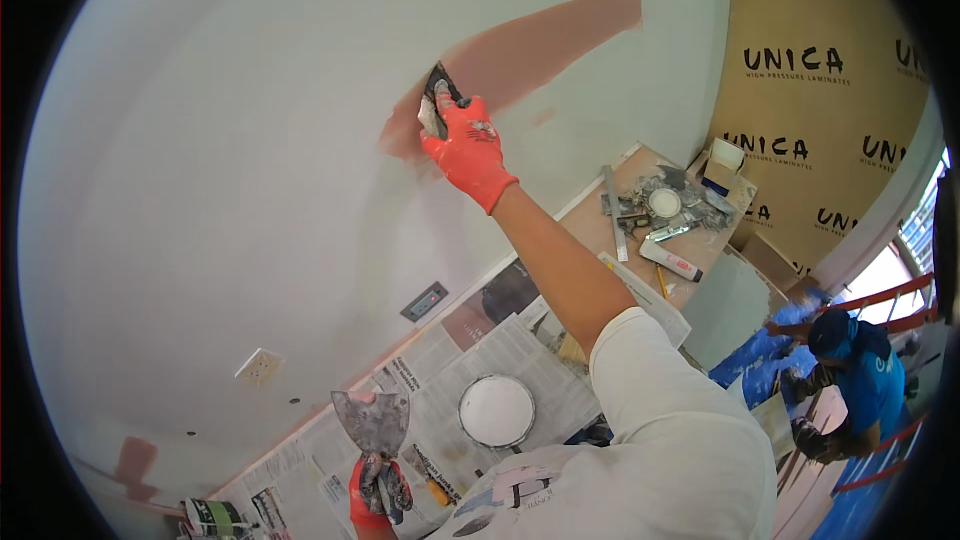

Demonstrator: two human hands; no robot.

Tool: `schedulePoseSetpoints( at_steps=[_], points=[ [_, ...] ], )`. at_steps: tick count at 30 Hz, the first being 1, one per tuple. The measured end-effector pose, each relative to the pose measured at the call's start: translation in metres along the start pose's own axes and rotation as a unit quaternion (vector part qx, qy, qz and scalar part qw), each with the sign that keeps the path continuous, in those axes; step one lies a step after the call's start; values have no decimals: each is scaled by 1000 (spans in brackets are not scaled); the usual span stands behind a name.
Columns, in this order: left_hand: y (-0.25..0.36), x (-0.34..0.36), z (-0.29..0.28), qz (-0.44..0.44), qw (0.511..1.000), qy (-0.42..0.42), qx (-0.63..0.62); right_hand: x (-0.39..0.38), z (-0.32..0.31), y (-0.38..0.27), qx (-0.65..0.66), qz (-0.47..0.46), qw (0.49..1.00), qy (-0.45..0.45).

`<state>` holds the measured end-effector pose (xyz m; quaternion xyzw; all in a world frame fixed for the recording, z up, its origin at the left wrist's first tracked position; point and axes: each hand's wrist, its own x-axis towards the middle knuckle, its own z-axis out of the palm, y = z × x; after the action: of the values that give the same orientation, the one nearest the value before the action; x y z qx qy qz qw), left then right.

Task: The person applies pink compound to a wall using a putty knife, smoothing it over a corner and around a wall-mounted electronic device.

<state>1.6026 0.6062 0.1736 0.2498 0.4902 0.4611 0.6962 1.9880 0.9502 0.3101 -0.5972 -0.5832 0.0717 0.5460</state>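
Observation:
My right hand point(468, 152), in a red coated glove, presses a dark-bladed putty knife point(440, 80) flat to the wall point(280, 100). A whitish smear clings near its blade. The knife lies within a long band of pinkish filler point(550, 45) that runs up to the right. Low in front of me, my left hand point(376, 496), in a smeared red glove, is closed round the handle of a wide metal scraper point(370, 425). That scraper's blade points upward, grey-stained, with a little pink filler at its top edge.
Newspaper point(425, 350) covers the surface below, with a round white-topped tub point(497, 412) on it. A dark switch plate point(424, 301) and a pale socket point(260, 367) are on the wall. Tools and a marker point(671, 261) lie on a board at right. A person in blue point(868, 385) crouches near a ladder point(885, 295).

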Motion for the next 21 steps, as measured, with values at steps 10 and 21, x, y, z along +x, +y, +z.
schedulePoseSetpoints(
  at_steps=[10, 21],
  points=[
    [-10, -29, -20, 22, 1000, -16, -14, -48, 26, -49, 62, -55, 995, -56],
    [-25, -53, -63, 185, 982, -43, -21, -284, 33, -52, 493, 223, 818, -197]
  ],
)
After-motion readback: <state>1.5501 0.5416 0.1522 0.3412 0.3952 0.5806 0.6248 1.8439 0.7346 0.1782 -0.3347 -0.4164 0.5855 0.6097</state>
